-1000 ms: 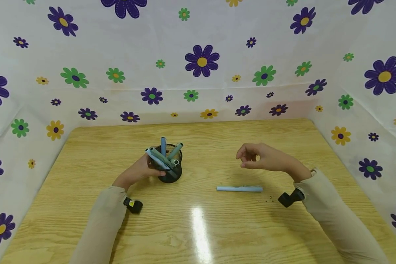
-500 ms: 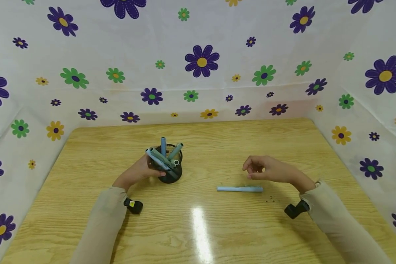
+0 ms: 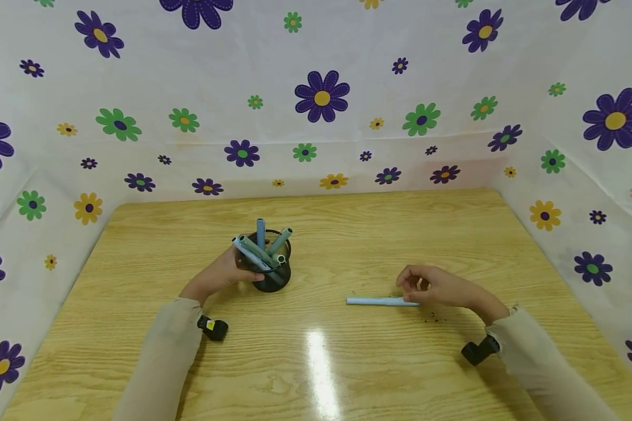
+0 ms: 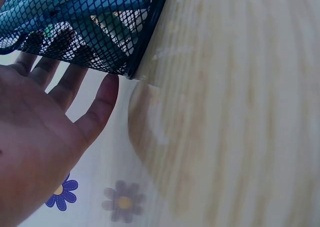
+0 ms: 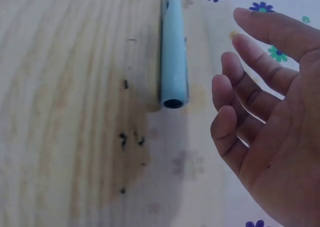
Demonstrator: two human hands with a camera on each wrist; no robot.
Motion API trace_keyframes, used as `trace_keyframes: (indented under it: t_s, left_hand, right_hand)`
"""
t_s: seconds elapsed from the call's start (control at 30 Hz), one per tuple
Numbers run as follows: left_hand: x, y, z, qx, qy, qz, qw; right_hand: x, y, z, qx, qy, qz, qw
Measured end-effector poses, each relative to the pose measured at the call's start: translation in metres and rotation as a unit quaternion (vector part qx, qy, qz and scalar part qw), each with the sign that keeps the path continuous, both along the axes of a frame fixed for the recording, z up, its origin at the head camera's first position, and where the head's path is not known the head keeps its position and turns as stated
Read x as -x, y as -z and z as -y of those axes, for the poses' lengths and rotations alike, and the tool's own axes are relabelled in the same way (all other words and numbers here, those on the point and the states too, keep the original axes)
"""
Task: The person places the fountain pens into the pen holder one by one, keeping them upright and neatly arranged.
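Observation:
In the head view, a black mesh pen holder point(image 3: 271, 284) stands left of centre, packed with several blue and green capped pens point(image 3: 253, 254). My left hand point(image 3: 222, 275) holds it from the left, thumb in front and fingers behind; the left wrist view has the fingers point(image 4: 67, 87) against the mesh point(image 4: 100, 47). A light-blue pen point(image 3: 371, 301) lies crosswise on the table to the right. Over its right end hovers my right hand point(image 3: 433, 286), fingers loosely bent and holding nothing. From the right wrist, the pen's dark-tipped end point(image 5: 173, 82) shows beside the fingers point(image 5: 232, 84).
Small dark specks point(image 3: 433, 318) dot the wooden table point(image 3: 253, 362) near the pen's right end. White cloth printed with flowers point(image 3: 321, 117) walls the table at the back and both sides. A strap-on camera point(image 3: 479, 349) sits at the right wrist, another point(image 3: 213, 328) at the left.
My right hand has come down and slightly right, from above and behind the light-blue pen to its right end. The left hand and pen holder stay in place.

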State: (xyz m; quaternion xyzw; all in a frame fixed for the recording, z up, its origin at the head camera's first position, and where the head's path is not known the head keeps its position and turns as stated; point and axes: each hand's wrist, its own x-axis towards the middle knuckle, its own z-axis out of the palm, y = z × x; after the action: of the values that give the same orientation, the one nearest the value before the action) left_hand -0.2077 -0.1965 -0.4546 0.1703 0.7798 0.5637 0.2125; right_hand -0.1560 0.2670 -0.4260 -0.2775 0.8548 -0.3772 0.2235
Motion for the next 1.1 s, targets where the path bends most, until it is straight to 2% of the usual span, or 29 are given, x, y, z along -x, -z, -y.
trace_keyframes:
  t_s: [0.33,0.57,1.1]
  left_hand:
    - [-0.003,-0.003,-0.002,-0.010,0.006,-0.003,0.9999]
    - [-0.002,-0.003,-0.001,-0.001,-0.003,-0.001,1.0000]
    - [-0.002,-0.003,-0.002,0.003,0.002,0.006,1.0000]
  right_hand:
    - [-0.005,0.013,-0.007,-0.011,0.024,-0.002,1.000]
    - [-0.004,0.018,-0.015,-0.009,0.025,0.006,1.000]
    - [-0.005,0.019,-0.019,-0.019,0.018,0.011,1.000]
